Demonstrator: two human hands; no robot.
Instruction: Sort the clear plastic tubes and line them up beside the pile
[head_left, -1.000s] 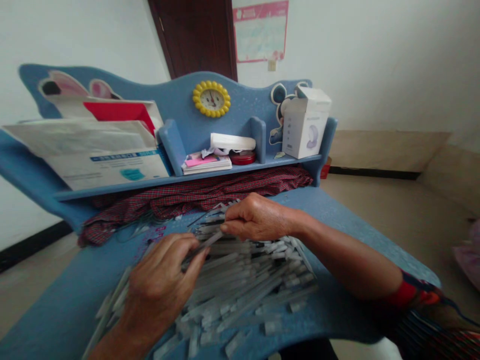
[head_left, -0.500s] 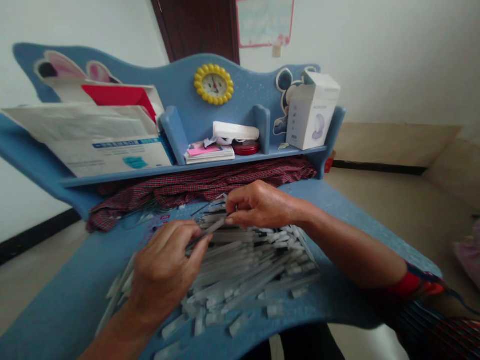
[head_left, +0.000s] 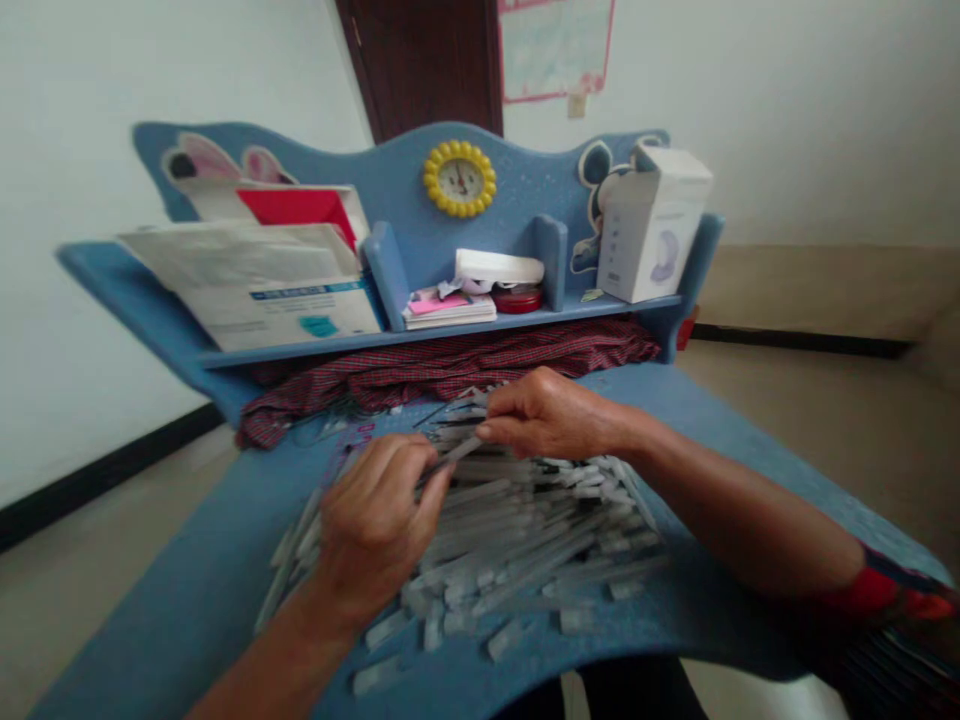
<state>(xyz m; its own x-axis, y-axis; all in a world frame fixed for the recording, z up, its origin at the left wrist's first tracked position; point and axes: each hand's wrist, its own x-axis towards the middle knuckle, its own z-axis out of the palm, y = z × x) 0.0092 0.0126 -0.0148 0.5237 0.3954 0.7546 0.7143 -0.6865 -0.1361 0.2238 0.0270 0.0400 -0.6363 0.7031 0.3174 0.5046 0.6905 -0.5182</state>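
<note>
Over the middle of the desk, a slim translucent plastic tube (head_left: 465, 449) slants between my two hands. My left hand (head_left: 382, 510) is closed round its lower left end, thumb and fingers pressed together. At the upper right end, my right hand (head_left: 551, 412) pinches it between thumb and bent fingers. Beneath both hands spreads a heap of similar pale tubes (head_left: 517, 520), some with dark parts inside. Several short, clear, cap-like pieces (head_left: 504, 640) lie loose along the near edge of the heap. More tubes (head_left: 289, 560) lie left of my left wrist.
A blue desk (head_left: 187, 570) carries a raised shelf with a white box (head_left: 652, 230), a mask box (head_left: 307, 310), papers (head_left: 450, 312) and a red round tin (head_left: 517, 299). A checked cloth (head_left: 450, 365) is bunched beneath the shelf. A yellow flower-shaped clock (head_left: 460, 179) sits on the backboard.
The view has turned slightly left, so everything sits further right in the picture. Both hands keep hold of the tube; my right fingers look a little more closed on it.
</note>
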